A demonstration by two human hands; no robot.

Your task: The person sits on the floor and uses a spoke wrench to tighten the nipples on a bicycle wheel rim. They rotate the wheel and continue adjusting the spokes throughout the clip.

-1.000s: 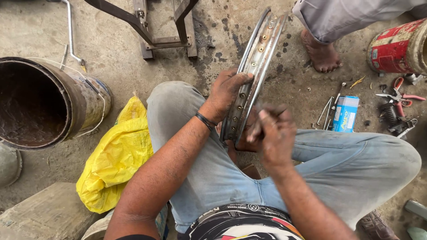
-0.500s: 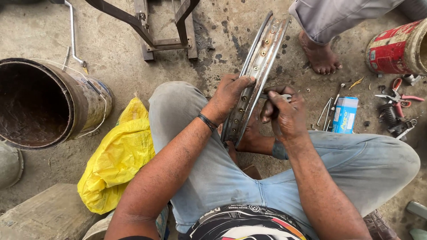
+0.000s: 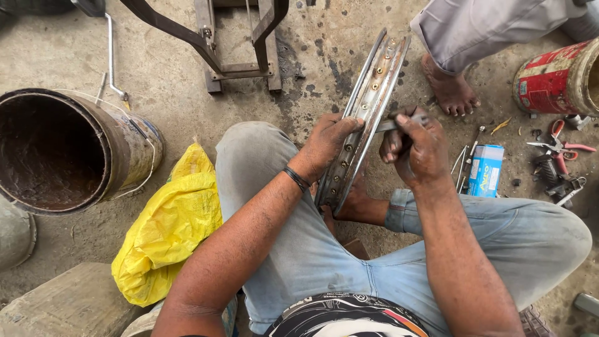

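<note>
Stained concrete floor (image 3: 312, 75) lies under a wheel rim (image 3: 368, 106) gripped by the left hand (image 3: 327, 140), while the right hand (image 3: 415, 150) fingers clamp a small tool (image 3: 388, 125) against it.

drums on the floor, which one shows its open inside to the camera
The rusty brown drum at the left edge, lying on its side with its dark open mouth showing. The red drum at the upper right shows mostly its painted wall.

The right hand (image 3: 415, 148), which a second ago sat low by the knee beside the wheel rim (image 3: 362, 118), has risen and now presses a slim metal tool (image 3: 388, 123) against the rim's channel.
</note>
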